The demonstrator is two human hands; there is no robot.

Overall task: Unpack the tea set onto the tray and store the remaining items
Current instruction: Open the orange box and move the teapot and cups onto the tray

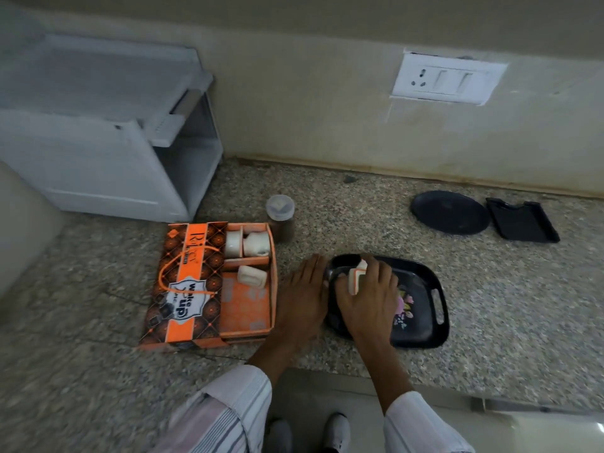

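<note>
On the speckled desk (pixel 359 207), my right hand (pixel 366 299) holds a white cup (pixel 354 279) over the black tray (pixel 431 308), fingers curled around it. My left hand (pixel 304 292) lies flat at the tray's left edge, fingers straight. The orange tea set box (pixel 209 286) sits open just left, with about three white pieces (pixel 251 245) inside, so unpacking has barely begun. Blur and my hands hide the cup's base and whatever the tray already carries.

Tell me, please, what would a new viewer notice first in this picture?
First, the bright orange gift box, open on the counter with white cups still inside. Next, to its right, the black tray, where the right hand grips a white cup and the left hand rests at the tray's edge.
</note>
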